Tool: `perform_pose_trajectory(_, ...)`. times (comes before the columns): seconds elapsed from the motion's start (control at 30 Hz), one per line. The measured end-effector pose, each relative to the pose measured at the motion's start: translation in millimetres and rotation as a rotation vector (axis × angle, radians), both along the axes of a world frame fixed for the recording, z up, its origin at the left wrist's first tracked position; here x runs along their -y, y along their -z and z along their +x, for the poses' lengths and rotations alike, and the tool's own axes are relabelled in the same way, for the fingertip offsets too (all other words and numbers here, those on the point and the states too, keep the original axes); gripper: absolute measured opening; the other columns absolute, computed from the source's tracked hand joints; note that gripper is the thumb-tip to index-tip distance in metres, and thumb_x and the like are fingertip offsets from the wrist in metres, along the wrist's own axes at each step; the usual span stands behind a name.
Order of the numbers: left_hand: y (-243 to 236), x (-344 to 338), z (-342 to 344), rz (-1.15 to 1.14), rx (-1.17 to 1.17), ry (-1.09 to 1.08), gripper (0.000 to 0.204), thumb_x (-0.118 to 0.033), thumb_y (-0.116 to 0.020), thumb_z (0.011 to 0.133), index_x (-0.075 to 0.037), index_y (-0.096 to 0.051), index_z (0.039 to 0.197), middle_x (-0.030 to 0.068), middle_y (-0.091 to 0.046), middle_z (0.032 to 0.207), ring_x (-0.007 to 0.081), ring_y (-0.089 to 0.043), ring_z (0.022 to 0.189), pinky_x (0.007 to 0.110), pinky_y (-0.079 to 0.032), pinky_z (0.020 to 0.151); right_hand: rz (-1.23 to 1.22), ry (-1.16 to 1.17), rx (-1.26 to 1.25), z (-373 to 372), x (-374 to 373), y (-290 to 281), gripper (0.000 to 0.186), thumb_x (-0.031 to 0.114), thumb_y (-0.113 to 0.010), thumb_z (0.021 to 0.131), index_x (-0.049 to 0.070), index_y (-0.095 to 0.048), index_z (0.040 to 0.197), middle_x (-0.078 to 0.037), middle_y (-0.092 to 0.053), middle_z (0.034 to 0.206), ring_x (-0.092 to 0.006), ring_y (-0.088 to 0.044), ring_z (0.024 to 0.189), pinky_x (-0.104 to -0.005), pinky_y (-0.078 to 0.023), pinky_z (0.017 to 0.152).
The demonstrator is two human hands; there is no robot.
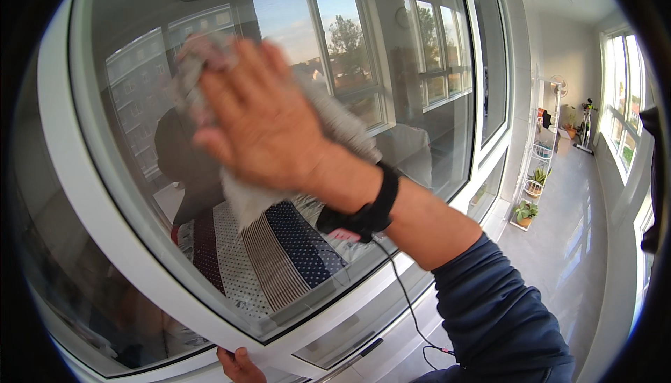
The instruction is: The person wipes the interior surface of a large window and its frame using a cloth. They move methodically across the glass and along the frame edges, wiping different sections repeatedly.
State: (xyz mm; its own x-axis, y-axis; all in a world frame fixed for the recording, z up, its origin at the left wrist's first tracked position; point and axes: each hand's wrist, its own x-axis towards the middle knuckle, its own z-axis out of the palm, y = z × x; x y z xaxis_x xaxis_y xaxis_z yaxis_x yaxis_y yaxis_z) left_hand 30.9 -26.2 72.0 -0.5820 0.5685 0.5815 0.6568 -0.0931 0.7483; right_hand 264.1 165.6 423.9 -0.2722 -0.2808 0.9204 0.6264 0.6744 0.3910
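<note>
My right hand presses a light grey cloth against the window pane, fingers stretched over it and slightly blurred. The cloth bunches beyond the fingertips and hangs below the palm. Around my right wrist is a black strap, with a dark device on its underside. Down at the lower edge, my left hand grips the bottom corner of the white window frame; only its thumb and part of the fingers show. The glass mirrors other windows and a dark figure.
A thin black cable runs down from the wrist device. Below the pane lies a white ledge with a lower glass panel. At right, a white plant stand holds potted plants along a grey floor, facing bright windows.
</note>
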Motion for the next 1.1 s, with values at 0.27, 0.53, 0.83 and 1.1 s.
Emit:
perform_pose_trajectory(0.27,-7.5,-1.2,16.6,0.076,0.136,-0.008,0.044,-0.026,-0.056,0.101,0.008,-0.055,0.129,0.0212,-0.062,0.115,0.0307,-0.058,0.100,0.040,-0.048,0.090,0.018,0.186,-0.278,221.8,-119.0,-24.5,0.056,0.038,-0.055,0.101,-0.001,-0.045,0.141,-0.027,-0.046,0.142,-0.0450,-0.040,0.136,-0.0515,-0.030,0.115)
perform_pose_trajectory(0.53,-1.1,-3.3,14.5,-0.044,0.175,-0.216,0.055,-0.026,-0.056,0.101,0.014,-0.046,0.138,0.0276,-0.056,0.132,0.0361,-0.054,0.113,0.043,-0.041,0.104,-0.050,0.292,-0.460,382.5,-211.8,6.8,0.057,0.042,-0.047,0.104,-0.001,-0.045,0.142,-0.028,-0.051,0.136,-0.0458,-0.045,0.129,-0.0492,-0.034,0.111)
perform_pose_trajectory(0.83,-3.1,-0.1,15.3,-0.137,0.172,-0.172,0.054,-0.026,-0.051,0.100,0.011,-0.046,0.140,0.0275,-0.056,0.131,0.0351,-0.054,0.113,0.045,-0.041,0.101,-0.098,0.376,-0.434,441.9,-235.3,51.6,0.059,0.047,-0.041,0.106,0.004,-0.044,0.147,-0.023,-0.046,0.146,-0.0416,-0.040,0.137,-0.0473,-0.030,0.116)
perform_pose_trajectory(1.1,-2.1,-2.9,22.7,-0.091,0.166,-0.172,0.049,-0.025,-0.051,0.101,0.013,-0.048,0.133,0.0223,-0.057,0.118,0.0307,-0.052,0.100,0.041,-0.045,0.093,-0.223,0.254,-0.561,368.7,-195.3,37.5,0.059,0.054,-0.043,0.104,-0.003,-0.053,0.115,-0.026,-0.052,0.121,-0.0432,-0.049,0.119,-0.0504,-0.037,0.103)
